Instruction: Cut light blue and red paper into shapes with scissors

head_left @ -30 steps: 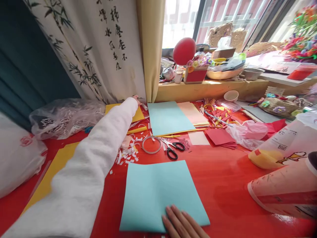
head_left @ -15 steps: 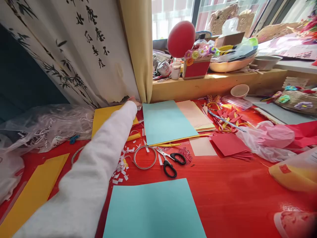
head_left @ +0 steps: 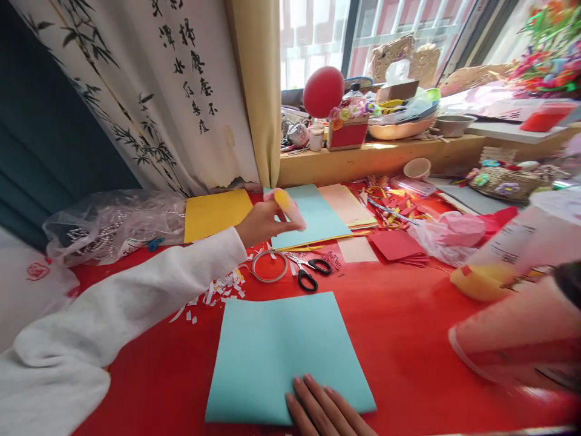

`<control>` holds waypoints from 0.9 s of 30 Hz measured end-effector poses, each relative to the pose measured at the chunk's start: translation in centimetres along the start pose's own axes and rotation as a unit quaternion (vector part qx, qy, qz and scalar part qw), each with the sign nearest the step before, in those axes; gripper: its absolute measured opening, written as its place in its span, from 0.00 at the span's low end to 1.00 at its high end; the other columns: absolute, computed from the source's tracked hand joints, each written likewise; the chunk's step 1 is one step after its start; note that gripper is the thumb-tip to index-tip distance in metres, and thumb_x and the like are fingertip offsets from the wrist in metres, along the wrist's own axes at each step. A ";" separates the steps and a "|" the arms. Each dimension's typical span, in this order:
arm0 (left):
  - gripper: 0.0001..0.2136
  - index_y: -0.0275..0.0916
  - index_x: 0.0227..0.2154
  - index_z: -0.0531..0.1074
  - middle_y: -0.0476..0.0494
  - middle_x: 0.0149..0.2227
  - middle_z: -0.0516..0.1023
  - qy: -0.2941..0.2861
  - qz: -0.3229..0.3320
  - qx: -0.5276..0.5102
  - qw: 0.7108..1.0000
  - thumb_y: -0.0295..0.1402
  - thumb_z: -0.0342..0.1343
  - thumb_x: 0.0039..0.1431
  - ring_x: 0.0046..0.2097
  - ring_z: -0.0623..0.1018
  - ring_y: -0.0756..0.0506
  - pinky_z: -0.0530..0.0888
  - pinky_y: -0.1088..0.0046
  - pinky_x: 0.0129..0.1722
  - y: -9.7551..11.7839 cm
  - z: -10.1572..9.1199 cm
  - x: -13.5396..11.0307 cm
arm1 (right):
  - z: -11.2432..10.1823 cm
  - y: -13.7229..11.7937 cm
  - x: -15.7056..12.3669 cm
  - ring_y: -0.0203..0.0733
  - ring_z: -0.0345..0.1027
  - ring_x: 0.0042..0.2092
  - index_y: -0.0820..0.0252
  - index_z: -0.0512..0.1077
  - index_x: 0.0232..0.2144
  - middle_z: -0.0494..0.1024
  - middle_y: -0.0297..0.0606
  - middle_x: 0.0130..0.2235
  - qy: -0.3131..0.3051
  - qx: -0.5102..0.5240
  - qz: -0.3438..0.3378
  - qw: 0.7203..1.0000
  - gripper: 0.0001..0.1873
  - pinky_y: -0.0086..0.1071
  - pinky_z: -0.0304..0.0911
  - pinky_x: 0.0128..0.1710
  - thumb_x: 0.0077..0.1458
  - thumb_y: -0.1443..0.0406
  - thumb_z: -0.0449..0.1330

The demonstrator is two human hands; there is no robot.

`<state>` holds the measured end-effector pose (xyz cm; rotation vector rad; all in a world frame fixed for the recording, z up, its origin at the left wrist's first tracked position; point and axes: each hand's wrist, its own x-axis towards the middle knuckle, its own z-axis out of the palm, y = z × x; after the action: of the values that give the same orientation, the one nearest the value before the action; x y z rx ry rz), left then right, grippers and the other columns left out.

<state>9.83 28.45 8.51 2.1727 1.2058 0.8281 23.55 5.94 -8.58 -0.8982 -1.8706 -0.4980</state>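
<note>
My left hand (head_left: 263,223), in a white sleeve, is raised over the far side of the table. Its fingers are closed around a small pale tube with a yellow part (head_left: 291,211), blurred, its kind unclear. Near the front edge my right hand (head_left: 320,409) rests with fingers stretched out on a light blue sheet of paper (head_left: 276,345). Below my left hand are a ring of clear tape (head_left: 254,268) and black-handled scissors (head_left: 307,278). A further stack topped with blue paper (head_left: 313,203) is partly behind that hand.
White paper scraps (head_left: 218,290) lie left of the tape ring. Yellow paper (head_left: 215,215), red paper (head_left: 397,245) and a plastic bag with beads (head_left: 109,224) sit farther back. At right stand a drink cup with yellow liquid (head_left: 481,281) and a pinkish cup (head_left: 499,339).
My left hand has come back from beside the curtain, now with the pale tube. My right hand has appeared on the blue sheet. The view has shifted, and the near blue sheet shows whole.
</note>
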 end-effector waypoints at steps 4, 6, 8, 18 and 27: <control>0.10 0.35 0.27 0.69 0.48 0.31 0.69 -0.074 0.136 0.071 0.985 0.37 0.59 0.44 0.31 0.65 0.51 0.66 0.73 0.36 1.9 6.1 0.1 | -2.2 -0.1 1.4 0.36 0.70 0.46 0.61 0.75 0.38 0.77 0.35 0.43 -0.057 0.012 0.010 0.998 0.16 0.29 0.56 0.55 0.57 0.64 0.48; 0.11 0.36 0.25 0.66 0.50 0.28 0.66 -0.092 0.166 0.074 0.979 0.38 0.59 0.45 0.32 0.65 0.51 0.65 0.73 0.37 2.5 9.3 0.3 | -2.6 -0.3 1.3 0.38 0.69 0.48 0.61 0.75 0.39 0.76 0.36 0.44 -0.068 0.012 0.022 0.997 0.15 0.30 0.61 0.51 0.56 0.64 0.50; 0.13 0.37 0.24 0.63 0.50 0.28 0.64 -0.116 0.160 0.072 0.978 0.40 0.59 0.44 0.32 0.65 0.50 0.65 0.73 0.36 2.8 12.3 0.3 | -2.6 -0.5 1.0 0.38 0.68 0.49 0.60 0.74 0.40 0.76 0.35 0.45 -0.074 0.013 0.030 0.997 0.15 0.30 0.63 0.49 0.55 0.63 0.50; 0.09 0.38 0.23 0.61 0.48 0.30 0.66 -0.194 0.166 0.087 0.963 0.36 0.56 0.47 0.35 0.70 0.48 0.67 0.73 0.37 3.2 17.3 0.3 | -1.9 -0.3 0.1 0.38 0.65 0.51 0.61 0.73 0.41 0.75 0.35 0.47 -0.062 0.020 0.031 0.997 0.18 0.30 0.61 0.51 0.55 0.60 0.49; 0.21 0.31 0.40 0.66 0.35 0.47 0.68 -0.244 0.181 0.103 0.947 0.45 0.55 0.49 0.50 0.67 0.41 0.63 0.66 0.51 2.6 17.4 -0.5 | -2.0 -0.4 0.1 0.38 0.66 0.50 0.61 0.73 0.41 0.75 0.35 0.47 -0.064 0.015 0.034 0.997 0.18 0.30 0.62 0.49 0.54 0.60 0.50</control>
<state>23.57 24.31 -1.61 2.6080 0.6786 0.2610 24.36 4.37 -7.58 -0.9900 -1.9507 -0.3765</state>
